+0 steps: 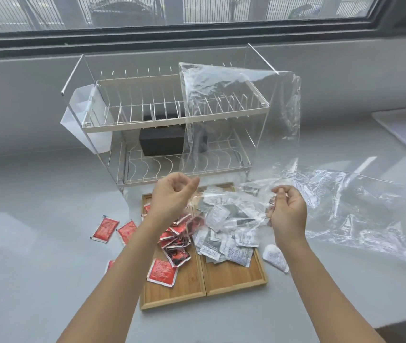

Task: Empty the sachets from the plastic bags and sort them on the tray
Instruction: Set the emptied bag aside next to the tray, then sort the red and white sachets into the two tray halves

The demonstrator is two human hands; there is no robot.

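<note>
While both hands pinch it, left hand [172,194] and right hand [287,211] curled, clear crinkled plastic bag [241,107] hangs inverted over the wooden two-compartment tray [234,280], white sachets [224,233] below the fingers.

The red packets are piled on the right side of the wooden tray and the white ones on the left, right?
Not quite. The head view shows the red packets on the left side of the wooden tray and the white ones on the right.

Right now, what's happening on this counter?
A person holds a clear plastic bag upside down by its mouth, left hand and right hand gripping it over a wooden tray. Red sachets lie on the tray's left half, white sachets on the right; a few red ones sit on the counter.
</note>
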